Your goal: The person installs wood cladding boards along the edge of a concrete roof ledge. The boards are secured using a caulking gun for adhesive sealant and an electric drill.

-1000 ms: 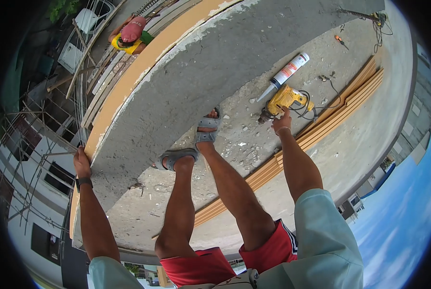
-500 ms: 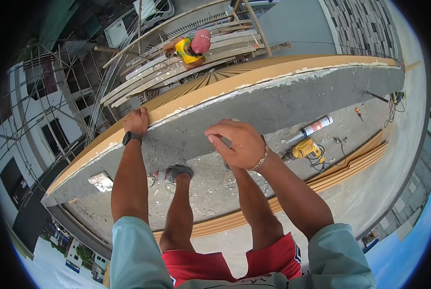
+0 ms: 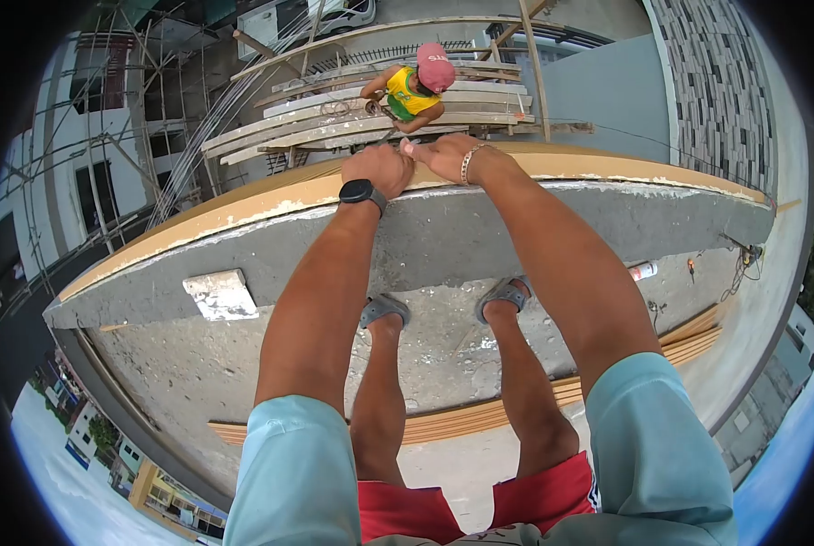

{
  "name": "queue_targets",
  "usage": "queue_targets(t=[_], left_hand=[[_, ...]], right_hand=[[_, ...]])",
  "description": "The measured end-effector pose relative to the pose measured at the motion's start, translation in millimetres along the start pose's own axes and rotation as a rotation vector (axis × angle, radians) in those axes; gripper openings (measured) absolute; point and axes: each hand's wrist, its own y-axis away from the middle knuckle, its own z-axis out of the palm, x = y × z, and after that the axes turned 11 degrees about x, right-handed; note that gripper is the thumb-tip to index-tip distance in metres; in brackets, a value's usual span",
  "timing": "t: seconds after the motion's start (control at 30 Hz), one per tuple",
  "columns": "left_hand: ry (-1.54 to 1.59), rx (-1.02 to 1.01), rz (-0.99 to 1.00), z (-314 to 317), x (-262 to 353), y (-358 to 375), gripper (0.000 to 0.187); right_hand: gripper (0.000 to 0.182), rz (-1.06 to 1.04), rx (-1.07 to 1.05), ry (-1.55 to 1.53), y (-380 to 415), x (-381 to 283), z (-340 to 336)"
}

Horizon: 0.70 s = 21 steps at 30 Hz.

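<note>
Bare right hand [image 3: 452, 158], mid-air earlier, is now resting beside bare left hand [image 3: 378, 170]. Both are curling over the long, curved tan panel [image 3: 598, 166] running along the rough grey concrete ledge [image 3: 562, 218]; fingertips are hiding, can't tell grip. Spreading pressure evenly is probably sparing its chipped, flaking border.

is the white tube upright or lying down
Lying down: the white tube shows its side along the floor, partly behind the right forearm.
</note>
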Motion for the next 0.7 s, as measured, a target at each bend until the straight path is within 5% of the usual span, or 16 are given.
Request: queue_targets(t=[0.07, 0.27, 0.37, 0.53, 0.7], left_hand=[[0.051, -0.004, -0.016, -2.5, 2.3, -0.3, 0.053], [0.119, 0.002, 0.037, -5.8, -17.3, -4.5, 0.054], [0.344, -0.194, 0.277, -15.5, -52.9, -14.4, 0.067], [0.128, -0.348, 0.145, -51.1, -151.7, -3.9, 0.091], [0.088, -0.436, 0.031, -79.9, -232.5, 10.2, 0.091]], right_hand=[[0.077, 0.148, 0.085, 0.013, 1.6, -7.7, -1.9], [0.070, 0.127, 0.214, 0.170, -4.0, -7.3, 16.2], [0.060, 0.158, 0.207, 0.187, 0.8, -13.6, 13.4], [0.054, 0.198, 0.193, 0.189, -3.6, -13.1, 8.2], [0.054, 0.214, 0.184, 0.197, -8.1, -10.8, 9.3]])
